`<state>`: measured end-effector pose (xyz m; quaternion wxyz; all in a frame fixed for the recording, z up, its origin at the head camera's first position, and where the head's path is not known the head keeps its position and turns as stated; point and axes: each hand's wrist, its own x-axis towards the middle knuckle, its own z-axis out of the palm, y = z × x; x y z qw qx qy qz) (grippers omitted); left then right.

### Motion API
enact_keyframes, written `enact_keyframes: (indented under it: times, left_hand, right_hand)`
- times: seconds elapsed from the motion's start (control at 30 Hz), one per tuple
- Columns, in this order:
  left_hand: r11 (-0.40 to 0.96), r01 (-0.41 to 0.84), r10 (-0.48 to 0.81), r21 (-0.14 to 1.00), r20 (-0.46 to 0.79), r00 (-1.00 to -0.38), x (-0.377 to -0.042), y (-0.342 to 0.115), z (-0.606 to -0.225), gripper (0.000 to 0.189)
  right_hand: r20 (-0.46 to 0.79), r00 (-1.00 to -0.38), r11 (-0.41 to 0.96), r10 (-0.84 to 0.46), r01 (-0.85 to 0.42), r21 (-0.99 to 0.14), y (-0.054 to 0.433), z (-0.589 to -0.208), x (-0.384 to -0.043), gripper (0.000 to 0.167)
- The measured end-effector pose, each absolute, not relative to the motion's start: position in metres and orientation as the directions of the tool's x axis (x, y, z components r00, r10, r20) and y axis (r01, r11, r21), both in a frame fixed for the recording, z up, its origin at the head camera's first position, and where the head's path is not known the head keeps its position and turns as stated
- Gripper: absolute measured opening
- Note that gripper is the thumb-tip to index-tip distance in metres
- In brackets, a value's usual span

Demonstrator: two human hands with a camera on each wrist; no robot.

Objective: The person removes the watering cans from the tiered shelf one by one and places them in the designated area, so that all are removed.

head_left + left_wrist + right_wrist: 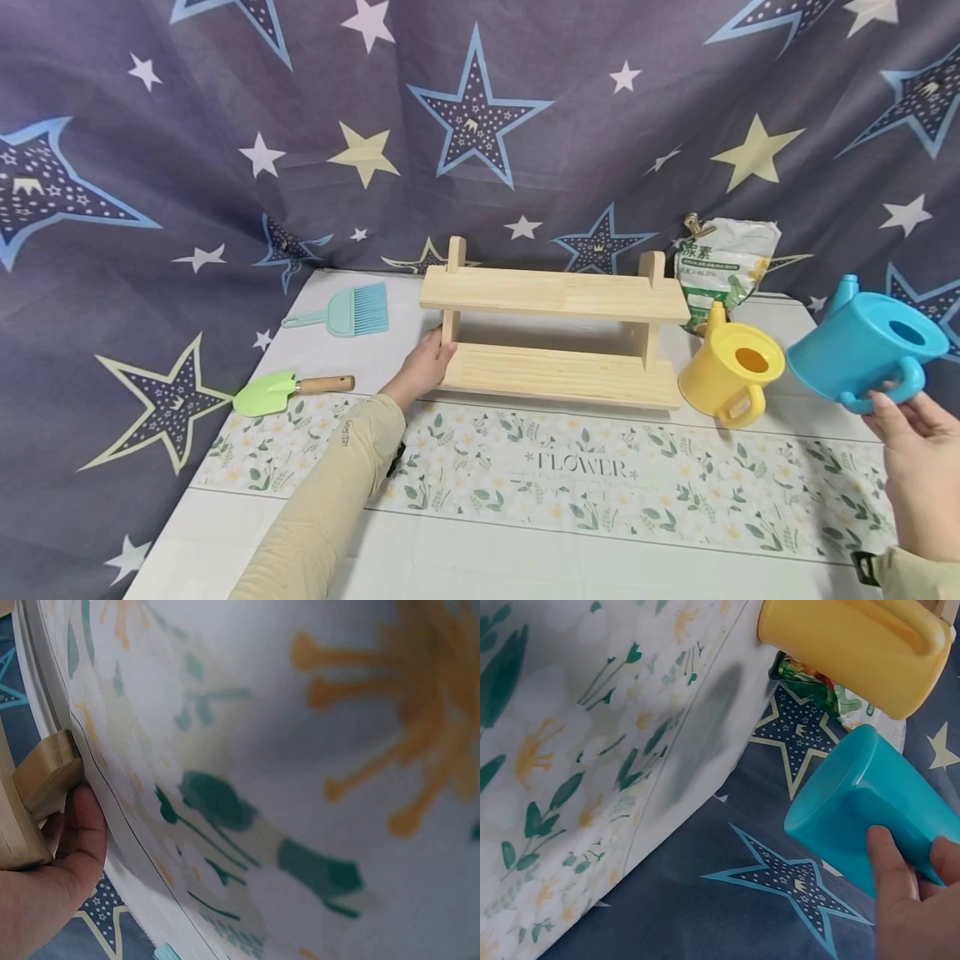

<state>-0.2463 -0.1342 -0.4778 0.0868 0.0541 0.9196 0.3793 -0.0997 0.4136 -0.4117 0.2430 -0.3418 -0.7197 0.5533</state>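
Note:
A two-tier wooden shelf (555, 293) stands at the middle of the table. My left hand (426, 367) grips its left end near the lower board, and in the left wrist view the fingers curl round the wood (49, 776). Over at the right, my right hand (921, 471) holds a blue watering can (843, 354) by its handle. The can is raised over the table, its base tilted into sight in the right wrist view. Just left of it stands a yellow watering can (708, 367), close to the shelf's right end.
A white and green bag (723, 262) with a clip stands behind the yellow can. To the left lie a teal dustpan and brush (360, 310) and a green trowel (266, 393) with a wooden handle. A star-patterned curtain (525, 108) hangs behind the white table (495, 550).

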Motion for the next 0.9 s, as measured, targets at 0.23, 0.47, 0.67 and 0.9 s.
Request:
enact_keyframes:
  times: [0.23,0.47,0.67,0.9]
  left_hand:
    - [0.707,0.036,0.167,0.706,-0.118,-0.979,-0.246,-0.134,-0.477,0.053]
    - [0.706,0.035,0.166,0.707,-0.117,-0.979,-0.246,-0.134,-0.477,0.053]
    - [0.703,0.043,0.169,0.71,-0.108,-0.98,-0.245,-0.134,-0.478,0.053]
    - [0.708,0.071,0.181,0.703,-0.083,-0.98,-0.246,-0.135,-0.478,0.052]
  right_hand:
    - [-0.102,-0.652,0.096,0.751,0.261,-0.961,0.418,-0.417,-0.103,0.046]
    - [-0.117,-0.625,0.056,0.772,0.25,-0.967,0.419,-0.425,-0.105,0.046]
    - [-0.202,-0.612,-0.044,0.765,0.263,-0.964,0.418,-0.431,-0.106,0.05]
    - [-0.243,-0.619,-0.076,0.747,0.284,-0.956,0.418,-0.438,-0.104,0.052]
